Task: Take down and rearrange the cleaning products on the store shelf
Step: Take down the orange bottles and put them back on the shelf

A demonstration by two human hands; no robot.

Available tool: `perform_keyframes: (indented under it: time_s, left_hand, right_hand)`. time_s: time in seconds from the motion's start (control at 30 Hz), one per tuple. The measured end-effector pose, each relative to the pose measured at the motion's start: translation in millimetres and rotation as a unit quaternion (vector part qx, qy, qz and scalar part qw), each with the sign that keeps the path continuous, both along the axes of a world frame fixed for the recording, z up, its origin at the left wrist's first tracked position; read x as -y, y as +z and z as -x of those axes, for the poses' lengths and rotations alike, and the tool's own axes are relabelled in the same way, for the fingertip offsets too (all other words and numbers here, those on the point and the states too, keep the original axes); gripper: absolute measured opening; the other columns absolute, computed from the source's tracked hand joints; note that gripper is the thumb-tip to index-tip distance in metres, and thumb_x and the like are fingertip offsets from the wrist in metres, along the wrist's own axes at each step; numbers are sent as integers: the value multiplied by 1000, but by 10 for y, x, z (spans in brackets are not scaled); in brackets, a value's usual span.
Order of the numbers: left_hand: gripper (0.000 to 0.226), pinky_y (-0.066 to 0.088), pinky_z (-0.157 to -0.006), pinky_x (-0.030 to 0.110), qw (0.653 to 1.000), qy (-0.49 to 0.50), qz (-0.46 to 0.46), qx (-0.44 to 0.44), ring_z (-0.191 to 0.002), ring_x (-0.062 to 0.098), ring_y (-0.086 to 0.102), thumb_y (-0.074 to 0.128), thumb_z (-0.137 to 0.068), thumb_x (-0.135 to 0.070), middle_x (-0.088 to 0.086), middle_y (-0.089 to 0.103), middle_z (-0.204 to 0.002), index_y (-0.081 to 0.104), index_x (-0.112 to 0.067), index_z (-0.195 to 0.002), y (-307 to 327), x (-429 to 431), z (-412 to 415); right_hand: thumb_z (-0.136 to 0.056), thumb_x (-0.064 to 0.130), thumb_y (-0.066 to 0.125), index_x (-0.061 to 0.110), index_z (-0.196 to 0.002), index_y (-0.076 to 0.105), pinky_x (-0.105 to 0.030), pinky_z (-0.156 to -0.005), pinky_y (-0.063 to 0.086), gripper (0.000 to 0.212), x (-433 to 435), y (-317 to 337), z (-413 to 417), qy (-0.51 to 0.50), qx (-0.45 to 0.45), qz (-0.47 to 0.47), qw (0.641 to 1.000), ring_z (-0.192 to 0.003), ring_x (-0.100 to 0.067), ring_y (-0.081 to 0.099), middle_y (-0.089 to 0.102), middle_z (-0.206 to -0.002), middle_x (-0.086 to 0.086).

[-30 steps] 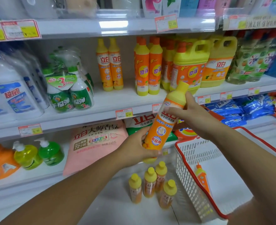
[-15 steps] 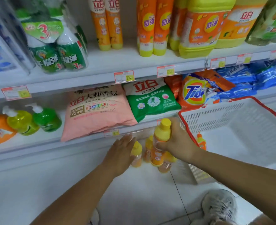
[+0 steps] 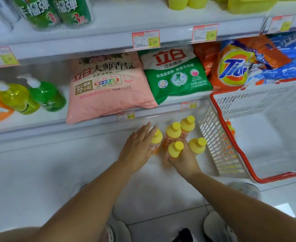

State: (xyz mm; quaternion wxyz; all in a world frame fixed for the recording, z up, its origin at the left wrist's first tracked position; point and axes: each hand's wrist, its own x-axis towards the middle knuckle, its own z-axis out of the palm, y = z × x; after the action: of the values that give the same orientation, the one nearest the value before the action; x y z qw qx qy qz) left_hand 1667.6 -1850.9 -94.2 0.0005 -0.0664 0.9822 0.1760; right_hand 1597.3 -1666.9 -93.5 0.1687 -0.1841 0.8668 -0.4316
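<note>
While crouched left of the red-rimmed white plastic basket [image 3: 217, 147], gripped a yellow-capped orange plastic bottle [image 3: 174, 151] near it with curled right hand [image 3: 184, 160], pressed flat, straight-fingered left hand [image 3: 136, 147] against the farthest bottle [image 3: 156, 139]; probably light, stiff, slick, so mid-body hold best.

Head cam is looking fwd and steeply down, facing the store shelf [image 3: 91, 41] and the floor [image 3: 56, 180] below it. It's sitting close, w/ wide-angle framing.

White shelving [image 3: 74, 43] with price tags [image 3: 145, 39] stands on a pale tiled floor [image 3: 39, 180].
</note>
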Motion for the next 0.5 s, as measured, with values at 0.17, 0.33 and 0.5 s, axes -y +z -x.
perform_keyframes:
  time_s: [0.17, 0.33, 0.5]
  left_hand:
    - [75, 26, -118, 42, 1000, 2, 7, 18, -148, 26, 22, 60, -93, -29, 5, 12, -164, 20, -27, -156, 66, 10, 6]
    - [70, 23, -117, 39, 1000, 7, 18, 21, -149, 24, 16, 56, -96, -32, 4, 4, -165, 19, -26, -156, 302, -44, -4]
    - [68, 25, -117, 38, 999, 28, 14, 3, -149, 25, 17, 54, -97, -32, 3, 5, -165, 20, -25, -155, 707, -102, -32]
  right_hand:
    - [-69, 16, 63, 35, -91, 55, -43, -71, 56, 30, -51, -234, 59, 29, 55, -14, 998, -83, -21, 65, 65, -86, -1]
    - [-68, 27, 75, 30, -96, 58, -43, -79, 55, 33, -165, -29, 17, 39, 93, -7, 995, -90, -17, 66, 68, -95, 2]
    - [-76, 18, 81, 30, -119, 52, -34, -91, 50, 53, -260, 418, -64, 22, 84, 7, 996, -104, -12, 61, 63, -111, 10]
